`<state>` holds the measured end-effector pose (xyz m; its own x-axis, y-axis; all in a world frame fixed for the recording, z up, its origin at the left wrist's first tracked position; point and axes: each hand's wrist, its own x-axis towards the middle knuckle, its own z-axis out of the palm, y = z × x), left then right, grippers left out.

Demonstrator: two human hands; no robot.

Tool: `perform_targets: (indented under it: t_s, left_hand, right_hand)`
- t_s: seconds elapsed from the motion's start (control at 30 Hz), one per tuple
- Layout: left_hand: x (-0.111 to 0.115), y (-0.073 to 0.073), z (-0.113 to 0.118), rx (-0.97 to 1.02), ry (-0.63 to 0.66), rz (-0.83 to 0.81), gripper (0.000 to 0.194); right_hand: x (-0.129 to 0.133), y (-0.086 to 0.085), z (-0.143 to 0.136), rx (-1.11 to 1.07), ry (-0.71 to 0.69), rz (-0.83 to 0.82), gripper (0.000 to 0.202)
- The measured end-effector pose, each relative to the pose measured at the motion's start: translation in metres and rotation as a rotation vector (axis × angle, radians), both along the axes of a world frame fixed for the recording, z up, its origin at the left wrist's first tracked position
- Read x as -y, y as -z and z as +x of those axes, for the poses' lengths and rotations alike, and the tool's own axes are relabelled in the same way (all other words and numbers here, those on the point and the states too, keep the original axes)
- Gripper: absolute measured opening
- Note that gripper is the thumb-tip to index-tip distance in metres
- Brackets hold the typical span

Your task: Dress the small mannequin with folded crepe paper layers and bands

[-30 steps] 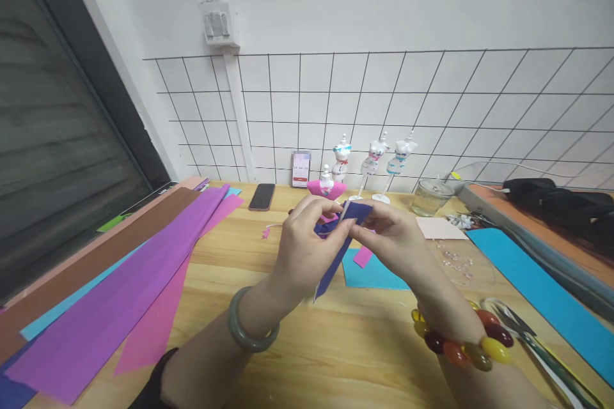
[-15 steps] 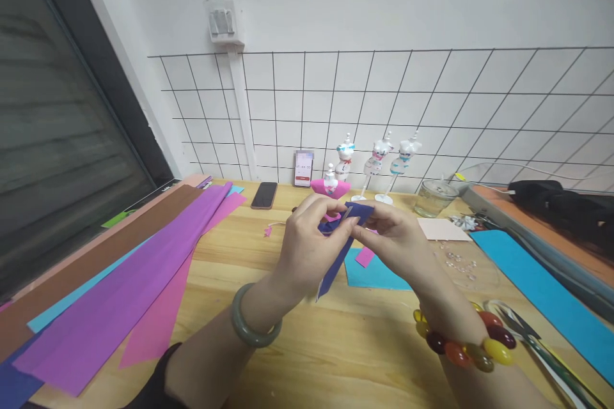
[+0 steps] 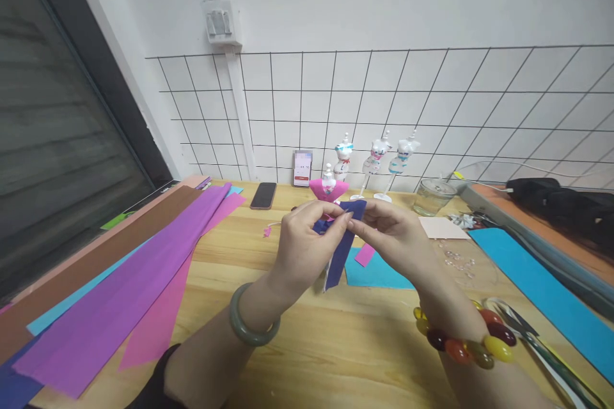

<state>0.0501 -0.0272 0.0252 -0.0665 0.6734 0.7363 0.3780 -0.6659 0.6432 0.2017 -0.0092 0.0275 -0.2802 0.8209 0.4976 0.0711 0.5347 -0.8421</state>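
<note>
Near the tabletop's (image 3: 297, 364) far edge, toward the right corner, a glass (image 3: 434, 199) holds clear liquid. Above the middle of the tabletop, the left hand (image 3: 309, 243) pinches a dark blue strip (image 3: 341, 255) between thumb and fingers. The right hand (image 3: 400, 236) grasps its upper end, thumb closed against curled fingers; the lower end hangs free.

Dark blue strip (image 3: 341, 257) — pale-edged, tilted — upper part pinched in fingers (image 3: 368, 234)
</note>
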Motion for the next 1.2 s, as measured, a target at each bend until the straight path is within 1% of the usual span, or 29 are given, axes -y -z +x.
perform_targets:
  t_s: [0.13,0.23,0.4,0.5,0.6,0.73,0.83,0.97,1.13,1.2]
  left_hand:
    - [0.0022,-0.0015,-0.0006,0.022,-0.002,-0.026,0.006]
    - [0.0031,-0.0019,-0.0009,0.051,0.021,-0.048,0.006]
    - [0.0030,-0.0029,-0.0003,0.131,0.105,-0.146,0.006]
    - [0.0024,-0.0037,0.0002,0.157,0.129,-0.173,0.005]
    - [0.0016,-0.0037,0.0005,0.175,0.136,-0.176,0.005]
    - [0.0005,-0.0023,0.0000,0.219,0.129,-0.202,0.015]
    - [0.0004,-0.0023,-0.0010,0.223,0.140,-0.235,0.018]
    - [0.0005,-0.0049,-0.0025,0.248,0.210,-0.302,0.022]
    - [-0.0022,-0.0058,-0.0045,0.271,0.322,-0.389,0.038]
    - [-0.0041,-0.0047,-0.0053,0.271,0.332,-0.397,0.036]
  right_hand:
    - [-0.0003,-0.0008,0.0015,-0.006,0.028,-0.002,0.018]
    - [0.0000,-0.0013,0.0017,-0.009,0.058,0.000,0.017]
    - [-0.0002,-0.0010,0.0014,-0.044,0.068,-0.034,0.023]
    - [-0.0011,-0.0009,0.0009,-0.069,0.074,-0.024,0.021]
    - [-0.0013,-0.0011,0.0008,-0.063,0.051,-0.018,0.018]
    - [-0.0006,-0.0010,0.0015,-0.037,0.013,-0.031,0.018]
    - [-0.0004,-0.0008,0.0018,-0.046,0.011,-0.050,0.019]
    - [-0.0004,-0.0007,0.0009,-0.073,0.000,-0.076,0.019]
    - [-0.0016,0.0024,-0.0028,-0.095,-0.028,-0.089,0.021]
    - [-0.0026,0.0046,-0.0046,-0.101,-0.047,-0.110,0.022]
